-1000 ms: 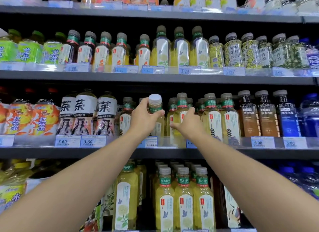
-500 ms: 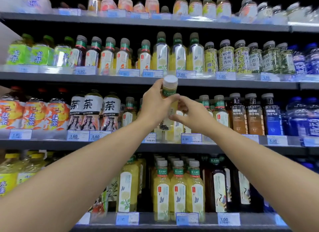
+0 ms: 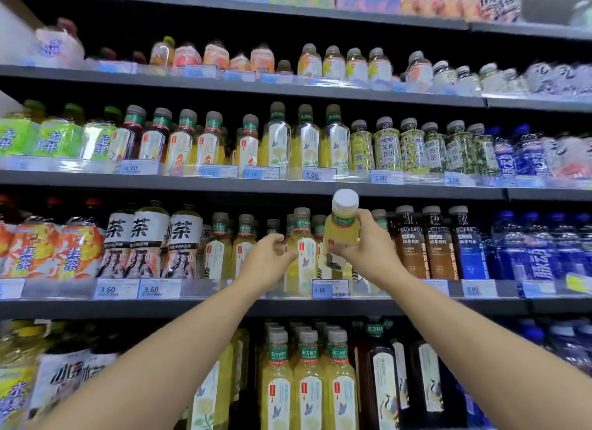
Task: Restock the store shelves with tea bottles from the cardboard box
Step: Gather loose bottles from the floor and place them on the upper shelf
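The right hand [image 3: 368,253] has its fingers and thumb wrapped round a yellow tea bottle [image 3: 341,234]. It grips the lower half, from the right side and a bit from below. The bottle stands almost straight up, with its white cap [image 3: 345,200] on top and its bottom hidden behind the hand. It leans only a little.

The tea bottle is in the air, not on anything yet. It hangs in front of the middle shelf [image 3: 160,308], above the front edge, right over a blue and white price tag [image 3: 330,288]. Behind it is a row of the same kind of yellow tea. To its right, the brown bottles [image 3: 411,247] begin.

The left hand [image 3: 264,261] is just beside it on the left. Its fingers are curled next to the front bottle [image 3: 302,256] that stands in the row. It may be touching that one, but I cannot tell if it really holds it.

I think the next move is to put the tea bottle down in the row. The right hand is the one to do it. The spot lies below and farther back from the grip, so the bottle should go back and down, staying upright. The space looks tight, so it could bump the front bottle.
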Demonstrator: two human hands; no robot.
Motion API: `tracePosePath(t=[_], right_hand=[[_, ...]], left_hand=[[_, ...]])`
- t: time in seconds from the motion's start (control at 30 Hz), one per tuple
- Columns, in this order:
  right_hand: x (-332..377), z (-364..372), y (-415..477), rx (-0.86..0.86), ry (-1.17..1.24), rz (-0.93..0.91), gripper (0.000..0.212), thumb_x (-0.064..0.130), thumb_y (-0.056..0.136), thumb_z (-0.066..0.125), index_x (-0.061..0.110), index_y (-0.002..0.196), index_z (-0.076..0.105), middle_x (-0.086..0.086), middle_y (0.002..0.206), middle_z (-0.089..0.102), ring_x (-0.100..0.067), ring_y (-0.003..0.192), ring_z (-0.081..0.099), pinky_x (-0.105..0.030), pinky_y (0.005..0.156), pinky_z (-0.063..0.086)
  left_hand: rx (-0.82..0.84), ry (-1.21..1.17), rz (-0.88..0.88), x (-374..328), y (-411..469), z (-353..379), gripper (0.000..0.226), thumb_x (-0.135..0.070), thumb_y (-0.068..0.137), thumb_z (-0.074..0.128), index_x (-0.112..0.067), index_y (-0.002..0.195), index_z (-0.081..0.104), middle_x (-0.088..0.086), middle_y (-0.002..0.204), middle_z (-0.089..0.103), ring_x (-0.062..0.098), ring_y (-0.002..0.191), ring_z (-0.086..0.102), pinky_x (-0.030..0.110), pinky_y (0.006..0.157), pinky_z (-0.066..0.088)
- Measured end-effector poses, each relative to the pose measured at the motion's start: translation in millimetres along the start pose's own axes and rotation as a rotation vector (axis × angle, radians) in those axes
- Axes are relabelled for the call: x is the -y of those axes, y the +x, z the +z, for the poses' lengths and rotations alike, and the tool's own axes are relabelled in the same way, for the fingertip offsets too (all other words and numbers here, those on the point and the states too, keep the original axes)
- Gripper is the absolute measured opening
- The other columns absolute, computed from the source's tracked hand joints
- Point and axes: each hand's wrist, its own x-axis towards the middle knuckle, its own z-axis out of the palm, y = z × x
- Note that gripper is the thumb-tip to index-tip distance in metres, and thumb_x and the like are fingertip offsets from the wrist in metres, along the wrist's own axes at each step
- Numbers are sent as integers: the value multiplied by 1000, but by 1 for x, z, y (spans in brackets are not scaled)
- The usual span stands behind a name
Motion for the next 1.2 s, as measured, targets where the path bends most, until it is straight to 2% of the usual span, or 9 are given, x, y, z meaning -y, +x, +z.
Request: tracePosePath(t=[0.2, 0.33, 0.47, 0.57, 0.63, 0.7, 0.83, 0.97, 1.2], right_hand=[[-10, 20, 31, 65, -62, 41, 66, 35, 72, 86, 27, 124, 45, 8, 109, 60, -16, 100, 59, -35, 83, 51], [-21, 26, 47, 219, -148, 125, 67, 38, 70, 87, 23, 122, 49, 7, 109, 65, -14, 99, 63, -37, 89, 53], [-30, 37, 46, 280, -291, 183, 55, 45, 77, 80, 14, 118, 60, -1, 112, 68, -22, 100, 63, -39, 86, 53], [-30, 43, 46, 211, -431, 210, 35, 42, 88, 70, 8, 87, 64, -6, 80, 66, -23, 73, 62, -31, 58, 47], [-29, 48, 46, 159, -535, 202, 23, 26, 93, 65, 8, 79, 59, -8, 81, 63, -27, 74, 59, -30, 60, 45], [-29, 54, 44, 140, -634, 189, 5, 12, 94, 59, 7, 96, 61, -15, 103, 64, -31, 82, 58, -33, 65, 47], [-34, 64, 33, 131, -616, 59, 51, 30, 96, 59, 24, 144, 41, -15, 137, 40, -37, 116, 52, -43, 84, 50], [-35, 70, 29, 133, -748, -9, 60, 41, 96, 57, 30, 150, 33, -11, 143, 36, -35, 128, 39, -46, 96, 44], [-38, 71, 33, 82, -898, -35, 54, 37, 94, 55, 27, 145, 39, -5, 139, 50, -34, 127, 42, -49, 101, 36]], left_hand=[[48, 191, -148, 13, 41, 37, 96, -58, 82, 74, -4, 149, 31, 13, 142, 53, 31, 126, 54, 34, 86, 44], [104, 166, -117, 16, 57, 49, 38, -45, 84, 77, -19, 95, 52, -1, 97, 57, 20, 92, 58, 29, 75, 42], [212, 115, -149, 27, 65, 34, 41, -46, 77, 82, -13, 90, 62, 2, 80, 62, 19, 66, 57, 32, 61, 51], [207, 118, -142, 36, 67, 29, 44, -47, 74, 82, -14, 101, 69, 6, 97, 74, 24, 83, 70, 43, 80, 62], [201, 153, -108, 35, 64, 29, 37, -43, 81, 79, -13, 101, 71, 5, 98, 74, 24, 89, 71, 46, 86, 60], [203, 177, -91, 35, 65, 30, 35, -42, 85, 77, -12, 101, 71, 6, 97, 74, 26, 89, 71, 45, 86, 59], [202, 240, -63, 39, 68, 31, 35, -45, 84, 77, -15, 101, 70, 4, 97, 74, 24, 88, 70, 44, 85, 59], [282, 251, -41, 41, 70, 27, 38, -42, 88, 74, -16, 114, 67, 2, 108, 72, 22, 97, 68, 44, 92, 57], [373, 158, -110, 43, 72, 30, 43, -34, 94, 69, -14, 127, 51, 8, 130, 57, 26, 103, 68, 44, 90, 60]])
